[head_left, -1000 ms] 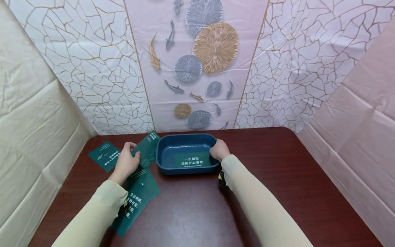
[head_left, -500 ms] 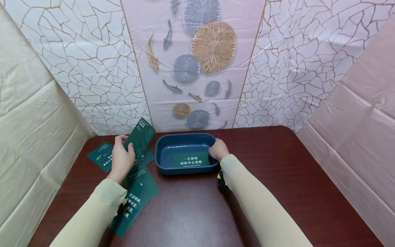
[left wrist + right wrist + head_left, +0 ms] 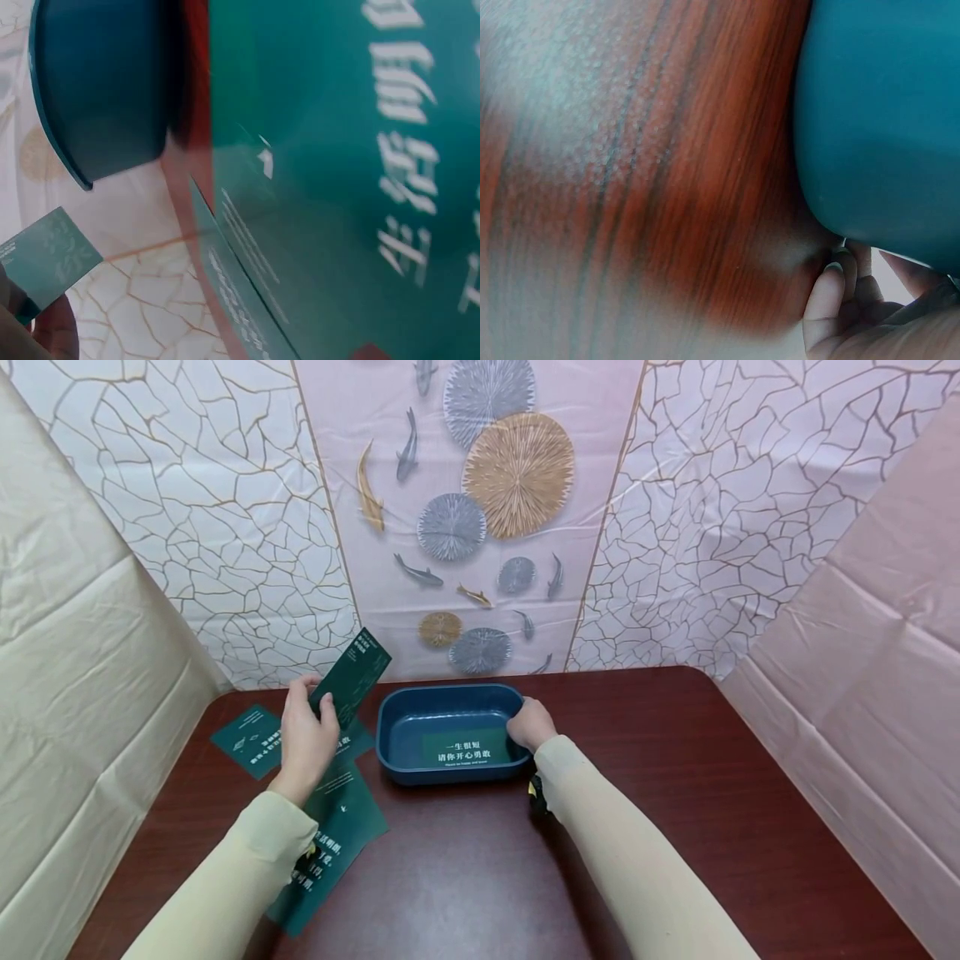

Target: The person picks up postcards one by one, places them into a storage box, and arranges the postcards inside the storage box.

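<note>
The left hand (image 3: 307, 739) pinches a green card (image 3: 354, 672) by its lower end, leaving the rest uncovered, above loose cards (image 3: 330, 856) beside the blue tray (image 3: 450, 777), whose right end the right hand (image 3: 533, 724) grips, seemingly for steadiness.

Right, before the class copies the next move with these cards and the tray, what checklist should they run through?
1. Held green printed card secure: ok, pinched by the left hand.
2. Blue oblong tray steadied: ok, the right hand grips its right end.
3. Held green printed card above the tray: not ok, it is off to the left.
4. Loose green cards separated: not ok, some overlap on the wood-grain table.
5. Only one card pinched: cannot tell; the left hand covers its lower end.
</note>
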Demonstrator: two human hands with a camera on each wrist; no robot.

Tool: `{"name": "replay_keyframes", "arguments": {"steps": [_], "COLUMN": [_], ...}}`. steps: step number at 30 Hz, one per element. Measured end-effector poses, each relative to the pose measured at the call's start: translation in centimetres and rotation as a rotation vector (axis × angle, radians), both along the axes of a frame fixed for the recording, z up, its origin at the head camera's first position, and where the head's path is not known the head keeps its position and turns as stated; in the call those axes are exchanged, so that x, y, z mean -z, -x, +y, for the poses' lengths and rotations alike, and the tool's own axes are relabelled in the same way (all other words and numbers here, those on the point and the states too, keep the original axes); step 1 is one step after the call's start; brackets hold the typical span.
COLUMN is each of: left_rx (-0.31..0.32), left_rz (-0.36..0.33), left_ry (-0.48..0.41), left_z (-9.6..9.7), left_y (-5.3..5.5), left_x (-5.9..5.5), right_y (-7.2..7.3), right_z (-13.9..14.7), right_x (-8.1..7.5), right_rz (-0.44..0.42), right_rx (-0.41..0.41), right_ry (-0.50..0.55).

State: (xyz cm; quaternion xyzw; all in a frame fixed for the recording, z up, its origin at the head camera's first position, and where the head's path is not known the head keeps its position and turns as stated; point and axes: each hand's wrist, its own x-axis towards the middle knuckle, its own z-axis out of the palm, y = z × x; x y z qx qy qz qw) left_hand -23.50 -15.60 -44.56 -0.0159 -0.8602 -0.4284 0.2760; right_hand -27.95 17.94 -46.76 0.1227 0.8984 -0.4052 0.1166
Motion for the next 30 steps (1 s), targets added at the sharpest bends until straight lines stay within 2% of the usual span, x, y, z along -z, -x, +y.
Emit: {"name": "replay_keyframes", "arguments": {"steps": [5, 8, 16, 19, 23, 30], "left_rx": [0.042, 0.081, 0.182, 0.239, 0.309, 0.349], "left_rz": [0.103, 0.141, 0.143, 0.102, 0.005, -0.189], "left_ry": [-0.001, -0.007, 0.012, 0.028, 0.069, 0.127], "left_z": [1.3, 2.2, 4.4, 5.3, 6.3, 7.2], "left_y": [-0.2, -0.4, -0.7, -0.7, -0.7, -0.2], "left_x": [-0.6, -1.0, -1.5, -1.8, -1.9, -1.5], "right_y": [0.0, -0.1, -0.2, -0.1, -0.2, 0.0], "right_z": [0.0, 0.0, 0.0, 0.0, 0.0, 0.0], "right_x": [0.0, 0.0, -0.2, -0.2, -0.1, -0.1], "right_rz": [-0.002, 0.001, -0.002, -0.003, -0.007, -0.013], "right_rx": [0.006, -0.004, -0.016, -0.010, -0.003, 0.003], "right_ry": [0.003, -0.002, -0.007, -0.004, 0.001, 0.001]}}
